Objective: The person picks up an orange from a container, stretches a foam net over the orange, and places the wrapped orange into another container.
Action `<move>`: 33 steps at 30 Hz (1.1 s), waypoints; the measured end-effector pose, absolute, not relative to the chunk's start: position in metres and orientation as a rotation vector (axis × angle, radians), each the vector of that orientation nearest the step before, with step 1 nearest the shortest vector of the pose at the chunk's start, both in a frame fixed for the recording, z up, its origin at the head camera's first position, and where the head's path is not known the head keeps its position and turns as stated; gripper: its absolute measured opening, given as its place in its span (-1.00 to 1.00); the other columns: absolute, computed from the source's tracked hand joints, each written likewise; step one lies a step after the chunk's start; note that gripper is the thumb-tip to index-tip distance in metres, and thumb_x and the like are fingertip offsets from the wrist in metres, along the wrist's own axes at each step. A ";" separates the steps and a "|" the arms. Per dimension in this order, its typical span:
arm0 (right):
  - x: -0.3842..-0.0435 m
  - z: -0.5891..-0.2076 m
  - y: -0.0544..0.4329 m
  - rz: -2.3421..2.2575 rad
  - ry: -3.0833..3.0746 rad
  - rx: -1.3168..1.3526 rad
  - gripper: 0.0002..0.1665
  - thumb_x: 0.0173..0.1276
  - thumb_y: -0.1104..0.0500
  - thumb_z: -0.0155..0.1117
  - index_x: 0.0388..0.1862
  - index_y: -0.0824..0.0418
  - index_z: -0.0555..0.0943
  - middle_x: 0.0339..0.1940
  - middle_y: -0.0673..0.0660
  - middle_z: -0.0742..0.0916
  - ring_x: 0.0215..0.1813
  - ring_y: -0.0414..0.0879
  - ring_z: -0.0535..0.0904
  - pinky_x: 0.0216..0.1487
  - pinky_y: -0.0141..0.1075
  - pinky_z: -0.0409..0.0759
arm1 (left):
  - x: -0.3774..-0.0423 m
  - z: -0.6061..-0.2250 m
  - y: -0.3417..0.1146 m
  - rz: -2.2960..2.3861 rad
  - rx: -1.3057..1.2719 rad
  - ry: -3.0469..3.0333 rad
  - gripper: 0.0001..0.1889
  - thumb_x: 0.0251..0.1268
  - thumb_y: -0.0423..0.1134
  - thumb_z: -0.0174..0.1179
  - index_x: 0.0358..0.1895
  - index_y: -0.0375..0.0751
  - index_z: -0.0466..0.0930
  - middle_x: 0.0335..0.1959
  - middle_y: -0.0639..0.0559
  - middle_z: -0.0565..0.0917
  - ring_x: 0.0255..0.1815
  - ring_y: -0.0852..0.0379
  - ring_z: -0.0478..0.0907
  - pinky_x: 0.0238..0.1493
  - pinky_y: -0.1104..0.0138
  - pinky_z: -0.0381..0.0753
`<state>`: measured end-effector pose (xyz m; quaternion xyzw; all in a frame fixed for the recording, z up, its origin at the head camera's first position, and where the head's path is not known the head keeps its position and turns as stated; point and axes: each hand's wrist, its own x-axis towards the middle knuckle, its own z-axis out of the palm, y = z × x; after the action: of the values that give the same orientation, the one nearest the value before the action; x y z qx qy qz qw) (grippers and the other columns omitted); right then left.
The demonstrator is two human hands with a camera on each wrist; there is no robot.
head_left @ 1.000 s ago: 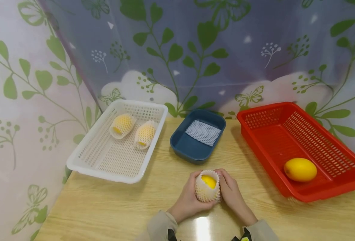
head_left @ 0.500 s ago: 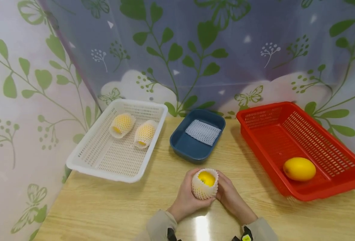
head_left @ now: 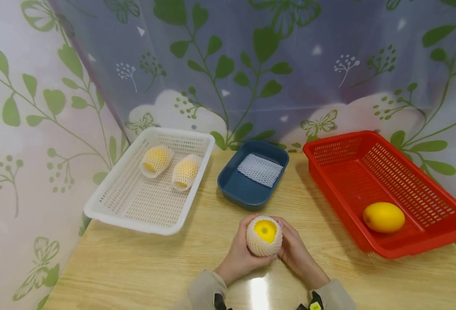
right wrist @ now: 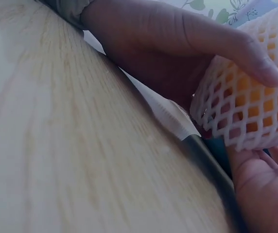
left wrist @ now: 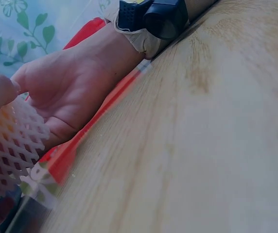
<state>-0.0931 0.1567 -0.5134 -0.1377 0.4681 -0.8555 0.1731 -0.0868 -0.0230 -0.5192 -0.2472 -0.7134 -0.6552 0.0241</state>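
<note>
In the head view my left hand [head_left: 240,253] grips a yellow mango [head_left: 266,231] in a white foam net [head_left: 260,246], held upright over the front of the table. The mango's end with its small stem mark shows through the net's open top. My left thumb [right wrist: 263,68] lies across the net in the right wrist view. My right hand [head_left: 295,252] curls against the right side of the net, fingers at its rim. In the left wrist view the right palm [left wrist: 68,97] faces the net, with some fingers hidden behind it.
A white basket [head_left: 135,226] at left holds two netted mangoes [head_left: 157,160]. A blue tub [head_left: 235,196] at the back middle contains a flat foam net [head_left: 260,169]. The red basket [head_left: 340,202] on the right has one bare mango [head_left: 384,217] inside. A patterned cloth hangs behind.
The netted mango has tilted in my hands, with more of its yellow end facing up, and has shifted slightly left. My right hand has moved slightly left with it.
</note>
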 end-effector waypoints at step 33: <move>-0.092 -0.518 0.154 -2.392 1.563 -0.282 -0.75 0.56 0.28 -0.01 0.08 0.07 0.54 -0.09 -0.02 0.69 -0.20 -0.23 0.59 -0.32 -0.46 0.57 | -0.082 -0.517 -0.026 -2.058 -0.623 -2.008 0.00 -0.17 -0.36 0.55 0.38 -0.04 0.11 0.24 -0.06 0.46 0.16 0.00 0.49 0.23 0.27 0.45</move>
<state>-0.0919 0.1538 -0.5177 -0.0973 0.5394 -0.8255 0.1351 -0.0817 -0.0258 -0.5173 -0.2106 -0.6790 -0.6962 0.0997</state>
